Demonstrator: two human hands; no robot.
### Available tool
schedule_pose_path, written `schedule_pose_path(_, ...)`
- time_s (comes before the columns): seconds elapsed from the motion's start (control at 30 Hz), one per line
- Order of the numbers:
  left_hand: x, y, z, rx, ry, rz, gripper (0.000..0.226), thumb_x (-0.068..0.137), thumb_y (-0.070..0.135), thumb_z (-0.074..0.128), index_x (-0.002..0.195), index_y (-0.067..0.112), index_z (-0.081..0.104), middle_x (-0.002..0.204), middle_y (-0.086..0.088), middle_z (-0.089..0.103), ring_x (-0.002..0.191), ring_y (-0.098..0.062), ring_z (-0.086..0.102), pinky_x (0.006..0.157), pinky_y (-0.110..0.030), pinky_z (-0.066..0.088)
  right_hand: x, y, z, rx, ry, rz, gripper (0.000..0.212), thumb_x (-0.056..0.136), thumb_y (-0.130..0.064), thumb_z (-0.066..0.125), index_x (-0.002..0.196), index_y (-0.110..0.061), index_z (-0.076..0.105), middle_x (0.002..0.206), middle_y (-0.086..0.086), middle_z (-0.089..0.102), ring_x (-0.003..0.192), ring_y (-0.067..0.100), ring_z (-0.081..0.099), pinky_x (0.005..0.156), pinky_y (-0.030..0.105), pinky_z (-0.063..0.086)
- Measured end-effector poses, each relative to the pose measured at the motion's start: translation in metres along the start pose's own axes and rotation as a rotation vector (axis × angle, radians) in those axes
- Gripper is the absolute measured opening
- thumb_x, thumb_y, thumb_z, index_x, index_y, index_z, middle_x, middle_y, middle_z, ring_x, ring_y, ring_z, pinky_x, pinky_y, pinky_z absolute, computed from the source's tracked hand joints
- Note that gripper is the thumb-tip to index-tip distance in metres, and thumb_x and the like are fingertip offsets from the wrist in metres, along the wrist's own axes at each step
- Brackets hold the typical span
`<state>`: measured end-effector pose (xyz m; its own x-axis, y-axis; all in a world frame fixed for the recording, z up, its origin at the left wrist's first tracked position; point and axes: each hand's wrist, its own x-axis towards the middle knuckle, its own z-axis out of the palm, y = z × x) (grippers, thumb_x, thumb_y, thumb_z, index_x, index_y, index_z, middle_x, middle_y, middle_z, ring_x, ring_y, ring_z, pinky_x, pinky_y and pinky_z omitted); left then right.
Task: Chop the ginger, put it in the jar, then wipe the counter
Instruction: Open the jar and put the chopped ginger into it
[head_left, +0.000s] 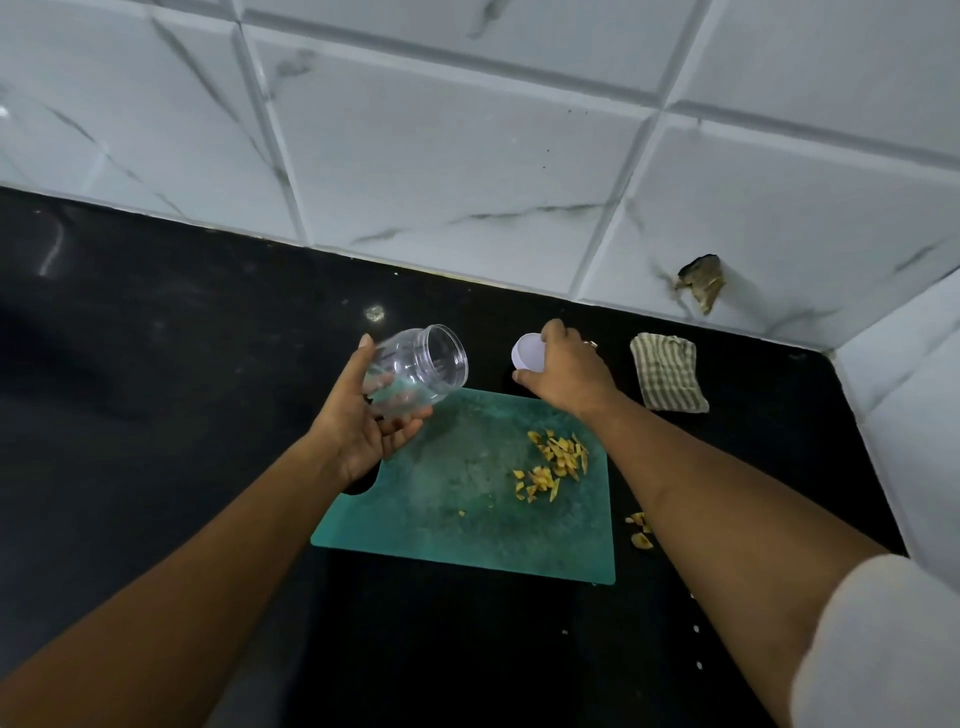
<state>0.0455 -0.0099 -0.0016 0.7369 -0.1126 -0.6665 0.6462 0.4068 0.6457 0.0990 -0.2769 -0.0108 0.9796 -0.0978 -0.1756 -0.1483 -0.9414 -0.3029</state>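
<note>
Black counter (156, 364) carries a green cutting board (457, 519); chopped ginger (556, 462) lies near its right edge, stray pieces (640, 530) just off it, partly hidden by the forearm; left hand (363, 426) grips the tilted clear jar (421, 369); right hand (566, 374) pinches a white lid (527, 351), half hidden; striped cloth (667, 371) lies near the counter's back right corner.

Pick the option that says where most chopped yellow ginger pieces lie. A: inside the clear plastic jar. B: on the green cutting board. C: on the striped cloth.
B: the chopped yellow ginger pieces lie on the green cutting board, and the clear plastic jar in the left hand holds none.
</note>
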Motion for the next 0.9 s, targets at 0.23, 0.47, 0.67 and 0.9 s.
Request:
schedule_pose_path(0.23, 0.011, 0.007, 0.005, 0.039, -0.039, -0.009, 0.075, 0.086, 0.079, 0.054, 0.126, 0.016, 0.061, 0.111, -0.020, 0.075, 0.086, -0.028, 0.076, 0.064, -0.031, 0.062, 0.004, 0.005, 0.003, 0.008, -0.076, -0.042, 0.046, 0.095, -0.046, 0.067, 0.131, -0.017, 0.061, 0.132, 0.014, 0.051, 0.118, 0.038, 0.057, 0.097, 0.044, 0.051)
schedule_pose_path(0.47, 0.008, -0.001, 0.011, 0.048, -0.093, -0.018, 0.070, 0.089, 0.077, 0.052, 0.126, 0.019, 0.060, 0.112, -0.020, 0.076, 0.101, -0.031, 0.072, 0.066, -0.031, 0.062, -0.046, 0.030, -0.021, 0.198, -0.060, -0.023, 0.014, 0.092, -0.030, 0.074, 0.101, -0.020, 0.070, 0.101, 0.000, 0.066, 0.091, 0.018, 0.064, 0.083, 0.038, 0.055)
schedule_pose_path(0.67, 0.001, -0.013, 0.018, 0.047, -0.120, -0.016, 0.065, 0.089, 0.076, 0.052, 0.119, 0.020, 0.060, 0.110, -0.018, 0.076, 0.098, -0.029, 0.073, 0.065, -0.029, 0.062, -0.087, 0.049, -0.006, 0.199, -0.165, 0.160, 0.015, 0.093, -0.003, 0.057, 0.097, -0.008, 0.070, 0.096, 0.008, 0.070, 0.090, 0.025, 0.067, 0.085, 0.046, 0.059)
schedule_pose_path(0.9, -0.013, -0.026, 0.011, 0.052, -0.113, 0.000, 0.079, 0.087, 0.078, 0.052, 0.135, 0.016, 0.055, 0.112, -0.017, 0.076, 0.100, -0.030, 0.073, 0.065, -0.031, 0.062, -0.097, 0.021, 0.015, 0.312, -0.303, 0.089, 0.029, 0.094, 0.002, 0.054, 0.111, -0.011, 0.074, 0.101, 0.004, 0.071, 0.086, 0.022, 0.071, 0.077, 0.034, 0.062)
